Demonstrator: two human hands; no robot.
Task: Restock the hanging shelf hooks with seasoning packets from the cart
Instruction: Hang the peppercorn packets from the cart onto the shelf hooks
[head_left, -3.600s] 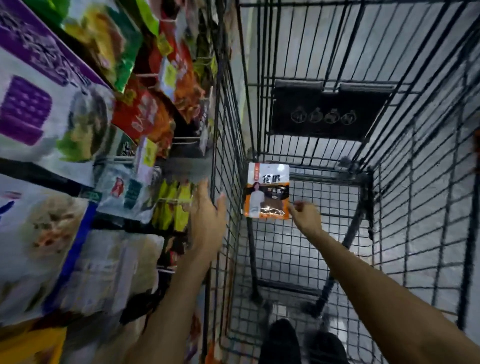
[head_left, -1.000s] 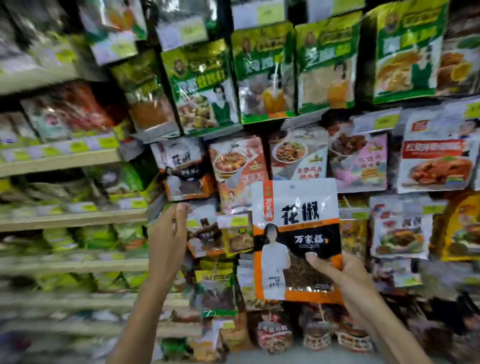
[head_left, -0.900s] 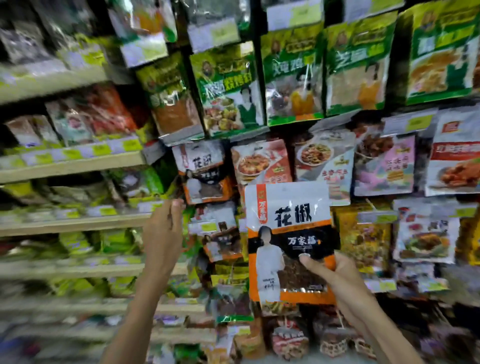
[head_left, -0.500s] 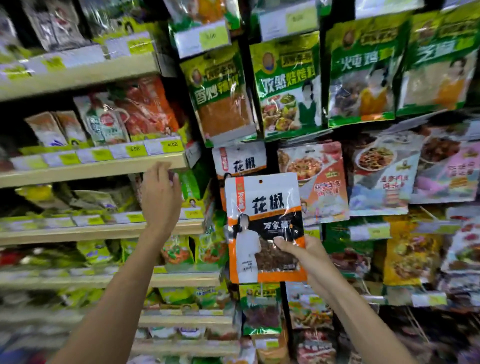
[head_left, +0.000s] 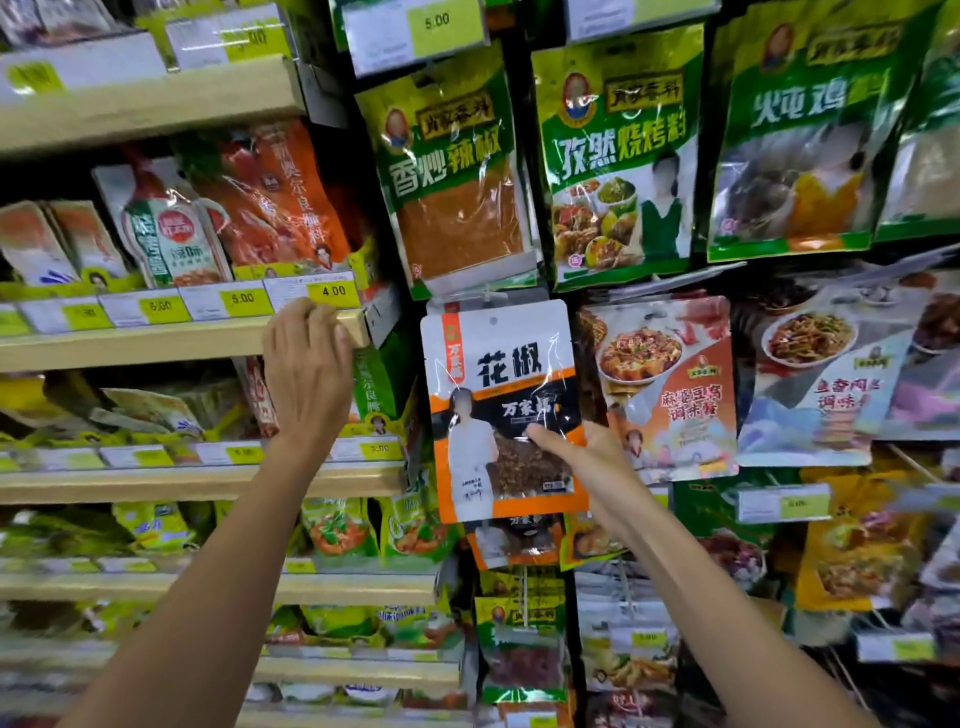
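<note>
A white, black and orange seasoning packet (head_left: 501, 395) is held upright in front of the hanging display, its top edge just under the green chili-powder packet (head_left: 457, 171). My right hand (head_left: 582, 452) pinches the packet's lower right part, thumb on the front. The hook behind it is hidden by the packet. Another packet of the same kind (head_left: 511, 540) shows just below it. My left hand (head_left: 306, 369) grips the front edge of the wooden shelf (head_left: 156, 340), fingers curled over its end by the 4.00 price tag. The cart is out of view.
Green packets (head_left: 618, 156) hang in the row above, and a red-and-white tofu-sauce packet (head_left: 670, 384) hangs directly to the right. Wooden shelves with pouches and yellow price tags (head_left: 244, 299) fill the left side. More hanging packets (head_left: 524, 634) crowd the space below.
The packet has moved up and closer to the hanging display. My left hand has risen from below the shelf and taken hold of its front edge.
</note>
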